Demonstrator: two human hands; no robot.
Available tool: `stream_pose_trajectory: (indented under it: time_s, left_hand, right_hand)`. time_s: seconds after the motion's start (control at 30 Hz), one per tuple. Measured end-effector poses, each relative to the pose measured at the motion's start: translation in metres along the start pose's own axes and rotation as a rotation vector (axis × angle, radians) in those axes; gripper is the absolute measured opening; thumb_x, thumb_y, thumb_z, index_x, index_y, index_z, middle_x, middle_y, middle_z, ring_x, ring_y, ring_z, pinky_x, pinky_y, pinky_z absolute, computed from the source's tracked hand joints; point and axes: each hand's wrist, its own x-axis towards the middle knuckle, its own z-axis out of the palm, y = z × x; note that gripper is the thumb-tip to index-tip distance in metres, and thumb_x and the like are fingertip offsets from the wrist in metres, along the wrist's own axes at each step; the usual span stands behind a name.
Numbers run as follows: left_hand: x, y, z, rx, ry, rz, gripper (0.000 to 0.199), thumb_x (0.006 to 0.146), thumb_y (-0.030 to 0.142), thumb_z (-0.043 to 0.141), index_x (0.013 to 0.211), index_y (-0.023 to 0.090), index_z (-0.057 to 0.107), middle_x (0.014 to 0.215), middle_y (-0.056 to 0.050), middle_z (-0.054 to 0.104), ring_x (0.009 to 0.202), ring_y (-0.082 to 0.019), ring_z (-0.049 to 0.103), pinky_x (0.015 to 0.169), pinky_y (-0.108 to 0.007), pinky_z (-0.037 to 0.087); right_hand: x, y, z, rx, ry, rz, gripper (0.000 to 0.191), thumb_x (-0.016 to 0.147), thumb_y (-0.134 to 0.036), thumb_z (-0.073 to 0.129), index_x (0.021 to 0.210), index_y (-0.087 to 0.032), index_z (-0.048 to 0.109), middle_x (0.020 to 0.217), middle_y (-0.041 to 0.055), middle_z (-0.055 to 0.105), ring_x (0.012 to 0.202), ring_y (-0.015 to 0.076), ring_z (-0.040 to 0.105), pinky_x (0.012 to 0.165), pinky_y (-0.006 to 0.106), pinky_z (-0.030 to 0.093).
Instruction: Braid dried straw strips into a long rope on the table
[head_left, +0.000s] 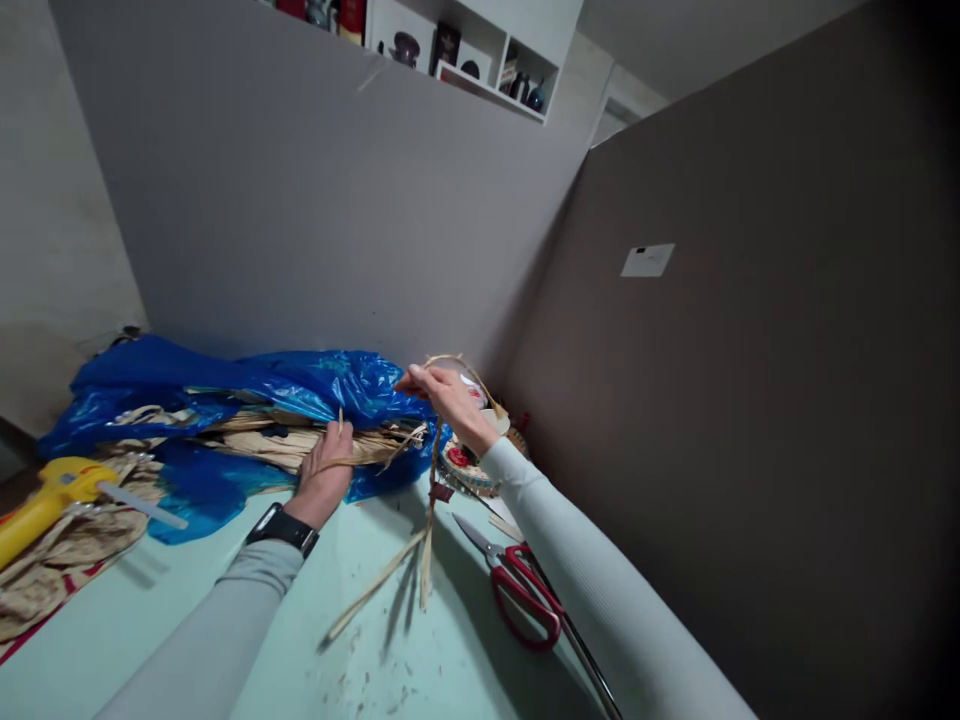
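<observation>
My right hand (442, 400) is raised above the table, its fingers pinched on a twisted cord of dried plant fibre (433, 470). The cord loops up behind the hand and hangs down, splitting into two loose flat tails over the tabletop. My left hand (326, 475) is at a bundle of dried, straw-coloured strips (262, 442), its fingers closed around some of them; one strip crosses the back of the hand. The bundle sticks out of a crumpled blue plastic bag (225, 375). Scissors with red handles (517, 590) lie below my right forearm.
A yellow glue gun (45, 500) with a pale stick lies at the left, by a crumpled patterned cloth (82, 560). A round decorated piece (472, 470) sits behind my right wrist. Small scraps dot the pale green tabletop (300, 620). Grey panels (337, 220) enclose the back and right.
</observation>
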Motion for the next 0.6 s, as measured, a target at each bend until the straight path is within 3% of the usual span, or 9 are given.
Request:
stream_pose_trajectory:
  time_s: [0.1, 0.2, 0.33, 0.5, 0.6]
  left_hand:
    - [-0.002, -0.004, -0.012, -0.008, 0.005, 0.032, 0.039, 0.097, 0.023, 0.047, 0.135, 0.018, 0.051, 0.123, -0.012, 0.061, 0.105, -0.024, 0.064, 0.089, -0.041, 0.053]
    - [-0.002, -0.004, -0.031, -0.014, 0.051, 0.047, 0.051, 0.094, 0.012, 0.033, 0.143, 0.019, 0.046, 0.113, -0.013, 0.061, 0.105, -0.027, 0.064, 0.088, -0.037, 0.051]
    - [-0.002, -0.001, -0.059, 0.000, 0.137, 0.101, 0.058, 0.090, 0.019, 0.032, 0.148, 0.018, 0.038, 0.120, -0.014, 0.057, 0.105, -0.032, 0.062, 0.087, -0.042, 0.049]
    - [0.002, -0.020, -0.092, 0.082, 0.113, 0.185, 0.058, 0.078, 0.025, 0.035, 0.127, 0.013, 0.062, 0.102, -0.014, 0.065, 0.100, -0.036, 0.063, 0.080, -0.044, 0.047]
    - [-0.003, -0.028, -0.111, 0.126, 0.196, 0.137, 0.059, 0.078, 0.036, 0.026, 0.119, 0.017, 0.065, 0.101, -0.013, 0.064, 0.096, -0.037, 0.063, 0.074, -0.045, 0.044]
  right_hand:
    - [0.005, 0.026, -0.007, -0.046, -0.113, 0.112, 0.040, 0.090, -0.046, 0.057, 0.068, -0.014, 0.067, 0.065, 0.0015, 0.063, 0.063, 0.0127, 0.055, 0.064, 0.024, 0.043]
    - [-0.007, 0.044, -0.012, -0.063, -0.154, 0.184, 0.034, 0.093, -0.041, 0.054, 0.075, -0.015, 0.067, 0.072, 0.0015, 0.065, 0.067, 0.0115, 0.057, 0.066, 0.023, 0.044]
    - [-0.018, 0.053, -0.020, -0.096, -0.161, 0.242, 0.032, 0.095, -0.038, 0.051, 0.079, -0.015, 0.065, 0.080, 0.0044, 0.067, 0.072, 0.0122, 0.062, 0.067, 0.022, 0.048]
    - [-0.016, 0.056, -0.040, -0.264, -0.110, 0.261, 0.035, 0.100, -0.027, 0.038, 0.089, -0.011, 0.067, 0.086, 0.0108, 0.069, 0.071, 0.0137, 0.061, 0.066, 0.024, 0.048]
    - [-0.033, 0.054, -0.048, -0.413, -0.195, 0.238, 0.021, 0.090, -0.017, 0.052, 0.081, -0.011, 0.070, 0.076, 0.0075, 0.068, 0.069, 0.0148, 0.059, 0.066, 0.025, 0.044]
